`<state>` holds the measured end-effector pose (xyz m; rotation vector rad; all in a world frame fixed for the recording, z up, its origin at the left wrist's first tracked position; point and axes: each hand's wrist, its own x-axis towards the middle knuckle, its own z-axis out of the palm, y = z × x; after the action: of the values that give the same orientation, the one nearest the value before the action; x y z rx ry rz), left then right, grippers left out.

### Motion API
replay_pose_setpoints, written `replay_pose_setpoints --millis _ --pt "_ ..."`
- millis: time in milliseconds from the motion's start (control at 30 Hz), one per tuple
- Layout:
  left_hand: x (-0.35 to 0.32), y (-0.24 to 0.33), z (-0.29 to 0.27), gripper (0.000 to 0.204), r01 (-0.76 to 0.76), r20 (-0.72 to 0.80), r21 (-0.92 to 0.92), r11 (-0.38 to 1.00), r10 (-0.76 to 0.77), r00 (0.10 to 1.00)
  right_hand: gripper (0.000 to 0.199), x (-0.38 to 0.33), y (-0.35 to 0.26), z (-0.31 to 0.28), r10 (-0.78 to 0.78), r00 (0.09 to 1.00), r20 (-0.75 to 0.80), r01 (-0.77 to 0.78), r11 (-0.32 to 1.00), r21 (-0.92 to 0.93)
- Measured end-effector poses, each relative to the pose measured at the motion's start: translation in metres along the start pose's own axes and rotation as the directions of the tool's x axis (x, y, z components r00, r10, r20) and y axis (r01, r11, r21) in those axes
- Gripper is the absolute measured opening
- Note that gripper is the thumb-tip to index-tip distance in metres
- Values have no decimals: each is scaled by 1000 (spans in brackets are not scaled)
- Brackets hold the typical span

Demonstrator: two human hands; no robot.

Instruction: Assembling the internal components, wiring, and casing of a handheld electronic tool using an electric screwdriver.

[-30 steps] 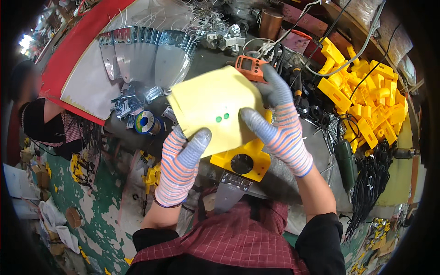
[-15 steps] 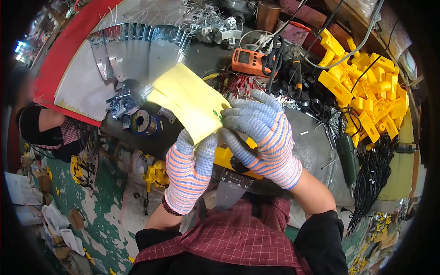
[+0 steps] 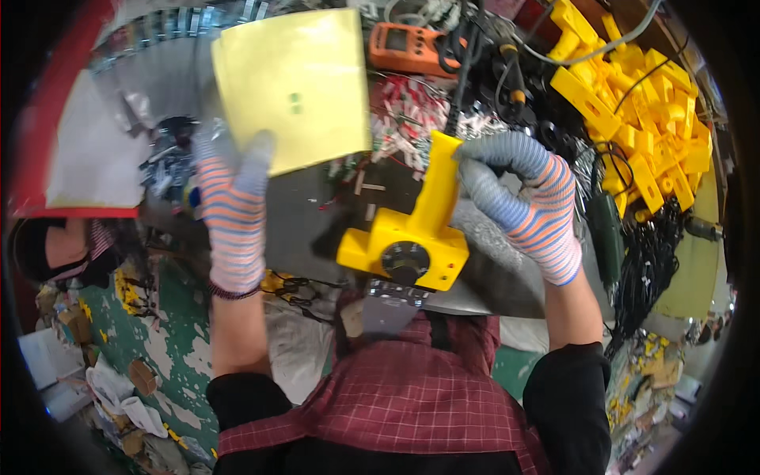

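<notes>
My left hand (image 3: 236, 194), in a striped knit glove, pinches the lower left corner of a yellow paper sheet (image 3: 305, 71) and holds it over the worktable. Two small green marks show on the sheet's face. With the fingertips of my right hand (image 3: 526, 202), also gloved, I grip the top of the handle of a yellow plastic-bodied scraper (image 3: 431, 206). The scraper has a black round dial on its body. Its flat metal blade (image 3: 389, 310) points toward my apron, past the table's near edge.
Yellow plastic housings (image 3: 633, 127) lie heaped at the right, beside a bundle of black cords (image 3: 645, 273). An orange meter (image 3: 412, 49) sits at the back, behind red and white small parts (image 3: 408, 107). At the left is a red-edged board (image 3: 75, 211), with a person's arm (image 3: 67, 249) nearby.
The yellow sheet, held by both hands before, has moved up and left in my left hand alone. My right hand has let go of it and taken the scraper's handle.
</notes>
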<state>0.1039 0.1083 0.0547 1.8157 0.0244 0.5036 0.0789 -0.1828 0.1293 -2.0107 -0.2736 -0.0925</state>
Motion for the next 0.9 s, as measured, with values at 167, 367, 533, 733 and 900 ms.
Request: replay_pose_setpoints --millis 167,367,533,733,900 --pt "-43 40 -1 30 -527 450 405 747 339 826 17 -9 40 -37 -146 879 454 337 863 -376" --pt "-107 -8 31 67 -330 485 23 944 278 829 18 -9 48 -33 -170 749 640 516 756 -403" --pt "-116 -20 38 67 -317 447 -38 948 300 843 13 -13 48 -32 -226 715 662 596 691 -408" --pt "-126 -30 42 60 -306 338 -61 950 308 890 18 -13 23 -39 -175 634 753 704 532 -470" --pt "-126 -30 44 61 -337 309 -58 940 338 889 34 -25 9 -57 -111 646 755 487 822 -296"
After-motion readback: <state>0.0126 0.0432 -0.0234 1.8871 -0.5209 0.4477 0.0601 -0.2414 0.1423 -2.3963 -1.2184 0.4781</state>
